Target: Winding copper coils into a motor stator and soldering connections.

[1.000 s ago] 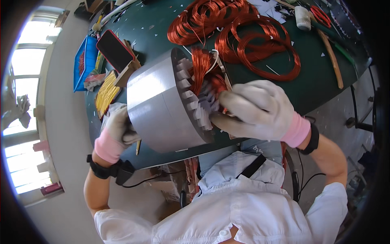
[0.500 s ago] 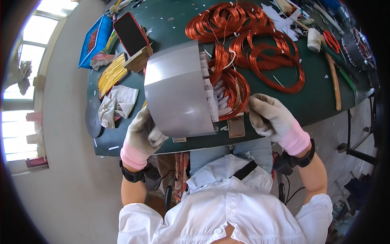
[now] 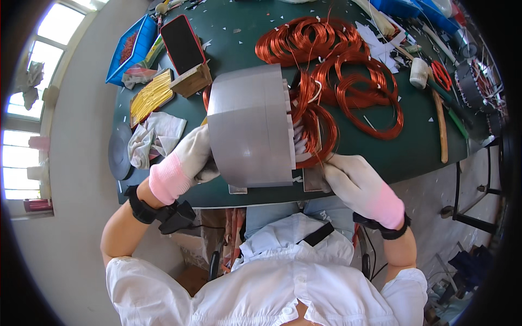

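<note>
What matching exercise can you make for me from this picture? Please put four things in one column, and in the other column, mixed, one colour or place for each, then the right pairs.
Things:
1. Phone
2. Cylinder
3. Wire coils
4. Strips

Colours and places:
A. yellow, in a bundle
B. copper-red, in loops
C. propped at a wooden block
D. grey, beside the left hand

Right pairs: 1-C, 2-D, 3-B, 4-A

Red-edged phone [image 3: 183, 44] on wooden stand [image 3: 190, 81]
</note>
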Demonstrator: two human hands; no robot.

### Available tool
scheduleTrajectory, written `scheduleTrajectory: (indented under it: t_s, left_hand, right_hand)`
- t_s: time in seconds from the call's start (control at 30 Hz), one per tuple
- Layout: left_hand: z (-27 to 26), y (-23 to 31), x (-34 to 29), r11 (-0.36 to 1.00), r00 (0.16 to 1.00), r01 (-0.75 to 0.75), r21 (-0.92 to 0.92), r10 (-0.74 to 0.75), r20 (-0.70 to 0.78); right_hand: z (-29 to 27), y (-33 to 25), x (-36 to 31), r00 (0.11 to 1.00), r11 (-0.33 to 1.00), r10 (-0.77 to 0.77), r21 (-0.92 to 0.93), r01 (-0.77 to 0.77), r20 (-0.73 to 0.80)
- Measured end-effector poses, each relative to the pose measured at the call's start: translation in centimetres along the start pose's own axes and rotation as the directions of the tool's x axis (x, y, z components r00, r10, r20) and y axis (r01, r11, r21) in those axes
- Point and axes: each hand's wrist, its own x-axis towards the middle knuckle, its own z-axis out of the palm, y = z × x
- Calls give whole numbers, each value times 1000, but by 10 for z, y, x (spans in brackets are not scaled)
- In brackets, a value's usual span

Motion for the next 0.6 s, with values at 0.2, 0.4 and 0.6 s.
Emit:
scheduleTrajectory:
  t_s: [0.2,0.4,0.6]
  left_hand:
    - [4,-17,11,990,997,-16,-137,5,-83]
    - [9,2,5,976,973,45,-212,-91,-213]
    - [2,-22,6,779,857,-480,403,515,24]
  right_hand:
    - [-43,5,20,953,996,-85,-41,76,-292]
    - [-40,47,41,997,843,-46,-538,2,-69]
    - [-6,-20,42,933,918,-87,-391,-62,-350]
